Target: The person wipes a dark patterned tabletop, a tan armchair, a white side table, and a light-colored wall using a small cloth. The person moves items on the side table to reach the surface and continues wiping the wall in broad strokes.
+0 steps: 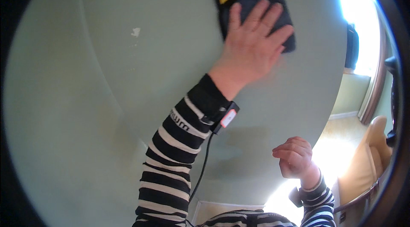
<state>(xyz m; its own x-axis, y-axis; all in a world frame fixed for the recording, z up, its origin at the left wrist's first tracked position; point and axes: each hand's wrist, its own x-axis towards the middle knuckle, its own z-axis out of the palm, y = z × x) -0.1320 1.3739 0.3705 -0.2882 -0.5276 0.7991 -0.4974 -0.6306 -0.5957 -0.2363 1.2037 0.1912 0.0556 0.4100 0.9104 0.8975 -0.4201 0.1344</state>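
My left hand (253, 41) lies flat, fingers spread, on a folded grey and yellow cleaning cloth (246, 1) with black edging and a hanging loop. It presses the cloth against a pale green wall (169, 47), near the top of the view. The cloth's lower part is partly hidden under the palm. Lower right, my right hand (294, 156) is held up in front of the wall with its fingers curled in; nothing shows in it. The wall bears a white chipped patch (135, 32) to the left of the cloth, with small faint marks below.
A small black device (226, 118) is strapped to my left wrist, and a black cable (205, 163) runs down from it. At the right stand a tan chair (358, 169) and a curtain (374, 89) beside a bright window (358, 35). A vertical crease (93, 54) bends down the wall's left part.
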